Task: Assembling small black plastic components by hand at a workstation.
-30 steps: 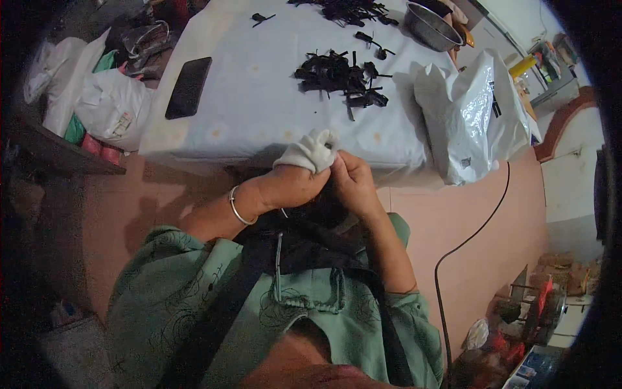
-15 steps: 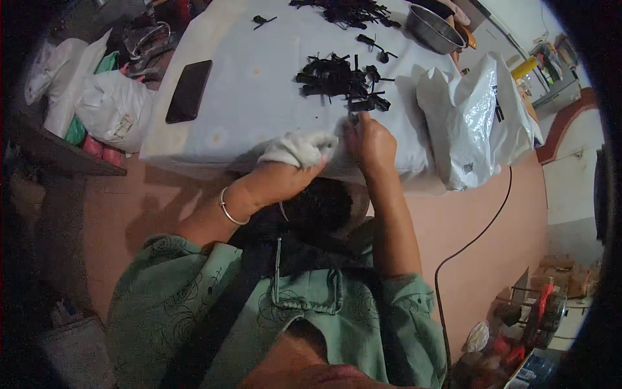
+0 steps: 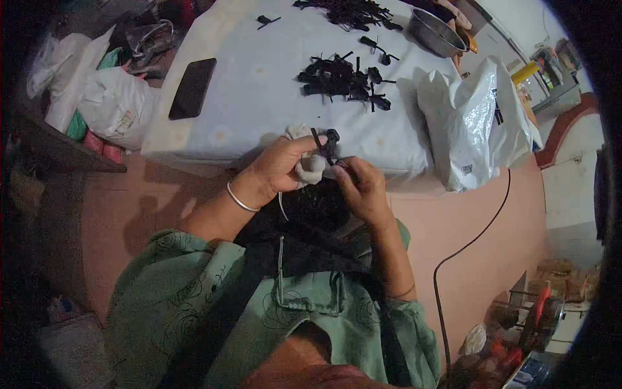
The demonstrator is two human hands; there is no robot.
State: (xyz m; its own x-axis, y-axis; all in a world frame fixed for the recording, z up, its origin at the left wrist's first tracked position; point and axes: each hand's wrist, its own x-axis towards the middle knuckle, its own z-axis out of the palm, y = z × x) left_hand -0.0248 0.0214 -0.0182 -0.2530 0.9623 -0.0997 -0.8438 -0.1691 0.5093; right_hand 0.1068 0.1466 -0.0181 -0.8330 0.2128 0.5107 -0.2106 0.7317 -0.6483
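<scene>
At the table's near edge, my left hand [image 3: 280, 167] is closed round a bunched white cloth [image 3: 310, 170]. Its thumb also presses on a small black piece with thin strips [image 3: 332, 144], whose exact kind I cannot make out. My right hand [image 3: 366, 189] pinches the lower end of that same piece, close to the cloth. Beyond my hands lies a heap of similar black pieces [image 3: 337, 76], with a few loose ones at its right side. A larger black pile [image 3: 350, 13] is at the far edge of the view.
A white cloth covers the table [image 3: 240, 117]. On it are a dark phone [image 3: 192, 89] at left, a metal bowl [image 3: 435, 34] at far right and a shiny white plastic bag [image 3: 463, 123] at right. White bags [image 3: 120, 104] stand left. A black cable [image 3: 470, 245] crosses the floor.
My right hand has drawn back from the black heap toward my left hand, bringing a black piece. Both hands now hold it together over the white cloth.
</scene>
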